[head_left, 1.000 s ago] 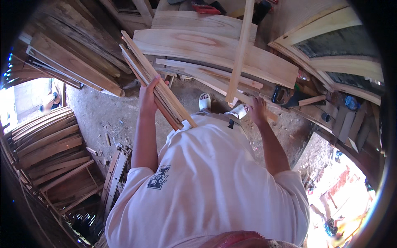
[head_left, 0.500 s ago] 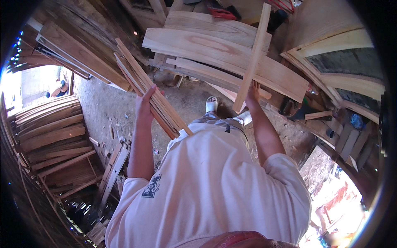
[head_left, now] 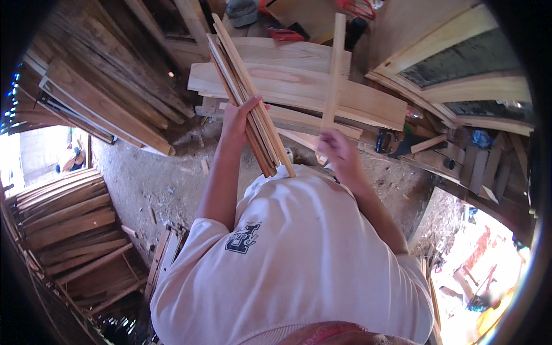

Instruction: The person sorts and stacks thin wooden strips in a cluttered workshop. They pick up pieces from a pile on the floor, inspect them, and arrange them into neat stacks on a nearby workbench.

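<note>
My left hand [head_left: 237, 119] is closed around a bundle of thin wooden strips [head_left: 253, 98], thumb across the top, with the near ends close to my shirt. The strips differ in shade, from pale to reddish brown. My right hand [head_left: 340, 154] is smeared by motion, its fingers curled at the near end of a single pale wooden strip [head_left: 334, 69]. Whether it grips this strip cannot be told. The single strip crosses over wide, pale planks [head_left: 276, 77] in front of me.
Dark boards [head_left: 86, 100] lean at the far left, above a stack of planks [head_left: 69, 230]. A framed wooden panel [head_left: 460, 80] stands at the right. Red-handled tools [head_left: 284, 33] and a grey cap [head_left: 241, 12] lie beyond the planks. Wood scraps dot the dirt floor [head_left: 172, 178].
My left hand has carried the bundle forward and to the right, turning it steeper. The single strip has shifted left and stands more upright in view. My right hand now shows in front of its near end.
</note>
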Motion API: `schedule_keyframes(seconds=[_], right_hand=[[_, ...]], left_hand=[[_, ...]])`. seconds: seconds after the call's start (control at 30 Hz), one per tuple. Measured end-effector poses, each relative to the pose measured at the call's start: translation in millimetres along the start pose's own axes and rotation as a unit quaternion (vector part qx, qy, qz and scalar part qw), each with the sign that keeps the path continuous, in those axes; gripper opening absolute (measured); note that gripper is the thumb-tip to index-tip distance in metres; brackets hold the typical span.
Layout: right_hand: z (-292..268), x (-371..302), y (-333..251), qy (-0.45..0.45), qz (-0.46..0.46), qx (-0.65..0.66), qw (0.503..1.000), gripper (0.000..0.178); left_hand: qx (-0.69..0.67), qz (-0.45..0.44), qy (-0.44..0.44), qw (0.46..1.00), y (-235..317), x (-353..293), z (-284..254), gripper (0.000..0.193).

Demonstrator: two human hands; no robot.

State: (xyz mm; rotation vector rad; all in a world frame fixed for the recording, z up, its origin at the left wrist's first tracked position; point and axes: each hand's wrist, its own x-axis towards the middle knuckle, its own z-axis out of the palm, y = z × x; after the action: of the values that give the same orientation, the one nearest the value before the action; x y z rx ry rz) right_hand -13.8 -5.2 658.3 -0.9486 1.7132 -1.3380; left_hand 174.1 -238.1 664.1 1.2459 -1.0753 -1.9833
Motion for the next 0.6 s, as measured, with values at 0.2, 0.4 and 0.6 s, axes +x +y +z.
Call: schedule_keyframes(seconds=[0.2, 0.4, 0.6], right_hand=[[55.1, 63.6, -6.6, -0.199, 0.065, 0.044, 0.977, 0.051], [45.2, 57.8, -20.5, -0.204, 0.123, 0.174, 0.955, 0.038], [34.4, 54.6, -9.4, -0.165, 0.1, 0.203, 0.96, 0.033]], left_hand=[[0.002, 0.011, -0.04, 0.999, 16.4, 5.4, 31.6, 0.036], [-0.007, 0.031, -0.053, 0.998, 24.1, -9.8, 33.4, 0.036], [-0.019, 0.047, -0.032, 0.998, 16.1, -16.8, 31.4, 0.041]])
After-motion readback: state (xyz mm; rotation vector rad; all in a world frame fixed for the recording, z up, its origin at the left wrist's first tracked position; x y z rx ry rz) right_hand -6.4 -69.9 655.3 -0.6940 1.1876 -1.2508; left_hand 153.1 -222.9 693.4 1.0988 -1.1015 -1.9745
